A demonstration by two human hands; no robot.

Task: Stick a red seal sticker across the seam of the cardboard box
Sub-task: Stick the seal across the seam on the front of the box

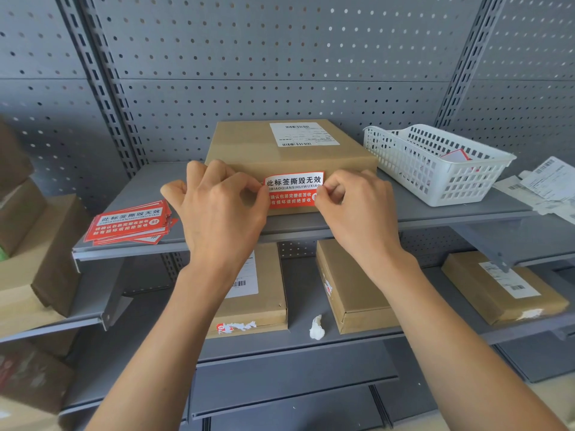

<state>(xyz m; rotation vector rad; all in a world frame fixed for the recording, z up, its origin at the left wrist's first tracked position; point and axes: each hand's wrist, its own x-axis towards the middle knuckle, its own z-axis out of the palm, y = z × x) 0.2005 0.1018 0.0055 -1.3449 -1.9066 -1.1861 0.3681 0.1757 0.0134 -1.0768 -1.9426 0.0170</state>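
Note:
A flat cardboard box [249,144] with a white shipping label lies on the grey upper shelf [435,209]. A red and white seal sticker [292,189] sits against the box's front face, near its top edge. My left hand [217,209] pinches the sticker's left end and my right hand [357,206] pinches its right end. Fingertips cover both ends of the sticker. The seam beneath it is hidden.
A stack of red seal stickers [130,222] lies at the shelf's left. A white plastic basket [435,163] stands to the right, with loose paper labels [544,185] beyond. Several cardboard boxes [351,284] and a crumpled white scrap [316,328] lie on the lower shelf.

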